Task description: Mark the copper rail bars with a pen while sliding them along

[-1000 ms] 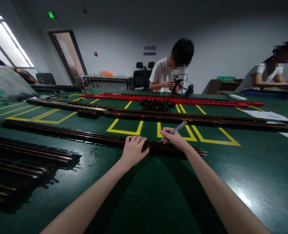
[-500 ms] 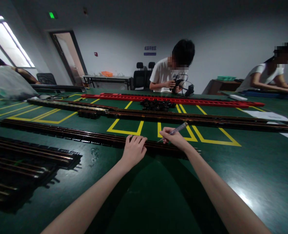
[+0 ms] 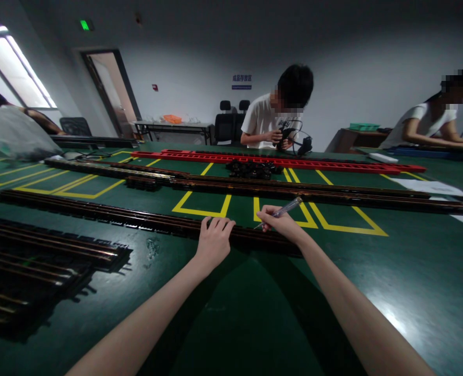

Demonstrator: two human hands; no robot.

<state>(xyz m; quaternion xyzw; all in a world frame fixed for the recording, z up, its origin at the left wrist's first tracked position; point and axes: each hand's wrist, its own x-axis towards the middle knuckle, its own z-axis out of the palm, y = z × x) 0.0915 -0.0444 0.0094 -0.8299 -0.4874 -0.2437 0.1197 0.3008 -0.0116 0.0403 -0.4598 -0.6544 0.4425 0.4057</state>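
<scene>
A long dark rail with copper strips (image 3: 109, 214) lies across the green table (image 3: 254, 313) in front of me. My left hand (image 3: 213, 241) is closed over the rail, its fingers curled across the top. My right hand (image 3: 280, 223) pinches a clear-handled screwdriver (image 3: 284, 209), tip down against the same rail just right of my left hand. The rail's right end is hidden behind my right wrist.
More dark rails lie stacked at the near left (image 3: 39, 256) and farther back (image 3: 294, 190). A red rail (image 3: 278, 161) and a pile of small black parts (image 3: 252, 168) sit beyond. One person (image 3: 274, 117) works opposite, another (image 3: 430, 125) at far right. Yellow lines mark the table.
The rail has slid leftwards under my hands; its right end, which stuck out past my right wrist, is now hidden. Both hands have kept their grip and shifted slightly.
</scene>
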